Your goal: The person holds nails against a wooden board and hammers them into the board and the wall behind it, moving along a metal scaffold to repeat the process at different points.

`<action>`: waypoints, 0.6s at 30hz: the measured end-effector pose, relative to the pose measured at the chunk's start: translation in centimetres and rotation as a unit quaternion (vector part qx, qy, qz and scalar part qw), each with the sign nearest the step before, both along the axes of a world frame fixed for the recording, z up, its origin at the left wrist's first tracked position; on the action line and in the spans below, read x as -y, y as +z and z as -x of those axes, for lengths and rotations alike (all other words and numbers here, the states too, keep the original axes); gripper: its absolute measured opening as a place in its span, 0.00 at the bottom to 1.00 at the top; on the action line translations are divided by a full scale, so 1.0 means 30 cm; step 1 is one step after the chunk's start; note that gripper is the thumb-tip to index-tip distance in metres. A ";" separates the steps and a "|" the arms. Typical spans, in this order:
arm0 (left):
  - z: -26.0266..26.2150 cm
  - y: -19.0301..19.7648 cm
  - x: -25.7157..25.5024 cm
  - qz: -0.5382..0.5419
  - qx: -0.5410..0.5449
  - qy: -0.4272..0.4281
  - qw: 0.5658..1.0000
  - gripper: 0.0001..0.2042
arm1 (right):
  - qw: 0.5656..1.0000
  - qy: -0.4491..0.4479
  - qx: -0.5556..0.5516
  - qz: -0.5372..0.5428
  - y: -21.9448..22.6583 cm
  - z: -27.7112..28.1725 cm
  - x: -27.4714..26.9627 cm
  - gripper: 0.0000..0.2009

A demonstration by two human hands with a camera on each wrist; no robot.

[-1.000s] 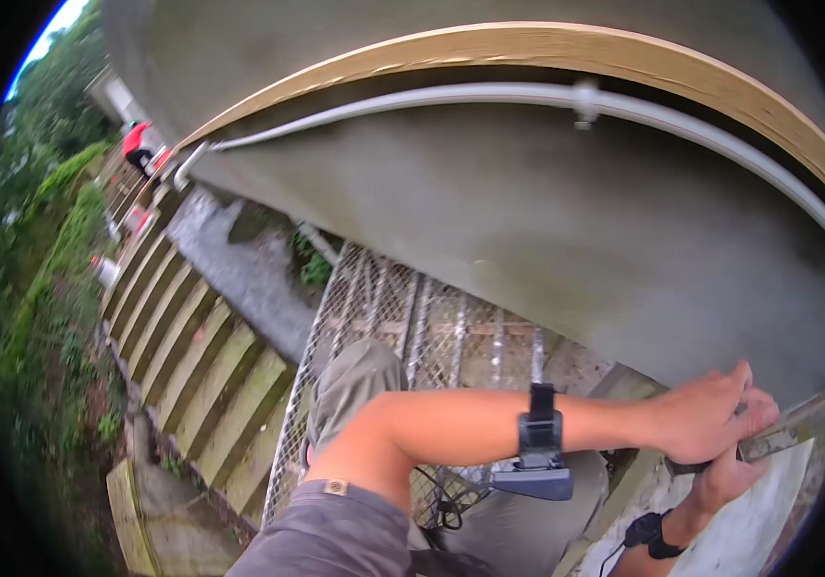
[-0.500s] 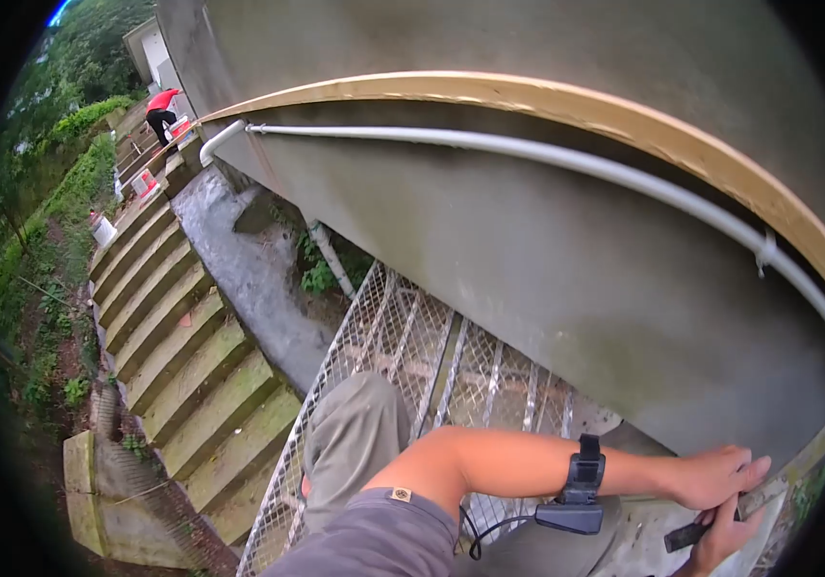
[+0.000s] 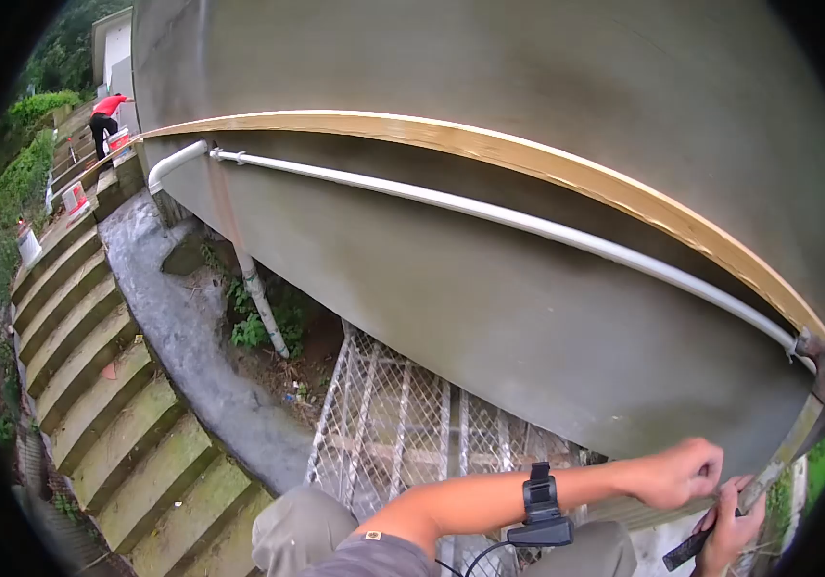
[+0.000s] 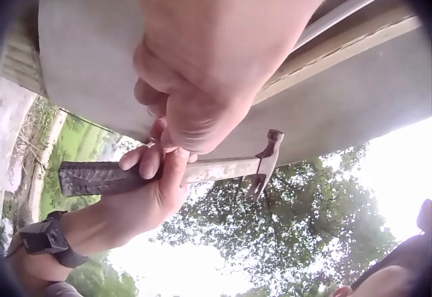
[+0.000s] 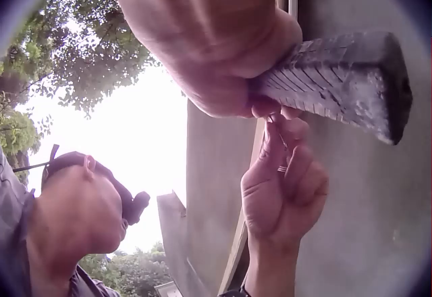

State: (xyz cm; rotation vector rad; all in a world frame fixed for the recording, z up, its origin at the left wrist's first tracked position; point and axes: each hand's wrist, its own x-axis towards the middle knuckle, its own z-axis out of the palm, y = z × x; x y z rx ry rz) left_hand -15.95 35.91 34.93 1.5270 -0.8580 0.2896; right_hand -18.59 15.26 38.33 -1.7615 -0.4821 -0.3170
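Note:
My right hand (image 3: 732, 524) grips a claw hammer by its dark ribbed handle (image 5: 337, 84). The hammer head (image 4: 268, 160) points up and away, past the fingers. Close beside it, my left hand (image 3: 677, 473) has its fingers curled, with thin metal nails (image 5: 282, 143) pinched between thumb and fingertips. Both hands' fingertips meet near the hammer's neck end of the grip, as the right wrist view shows. In the head view the hammer head (image 3: 821, 361) overlaps the far right end of a long wooden board (image 3: 489, 144) along the wall.
A white pipe (image 3: 489, 212) runs under the board on the grey concrete wall (image 3: 431, 269). Below lies a metal mesh platform (image 3: 393, 413). Concrete steps (image 3: 114, 404) descend at left beside a grey channel (image 3: 172, 298). A person in red (image 3: 107, 115) bends near buckets (image 3: 76, 199).
The head view has turned, so the board and wall sit lower. The hands have drawn slightly apart, and the hammer's head and handle now show. The distant person has stayed near the buckets.

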 end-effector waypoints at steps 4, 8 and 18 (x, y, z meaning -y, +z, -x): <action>0.019 0.113 -0.386 0.128 0.064 0.124 0.982 0.05 | 0.999 0.011 0.001 -0.038 -0.009 0.095 -0.161 0.08; 0.140 0.308 -0.862 0.248 0.132 0.300 0.912 0.03 | 0.989 0.029 0.069 -0.127 0.046 0.173 -0.323 0.16; 0.275 0.371 -1.521 0.454 0.323 0.551 0.622 0.05 | 0.989 0.068 0.110 -0.071 0.083 0.294 -0.546 0.17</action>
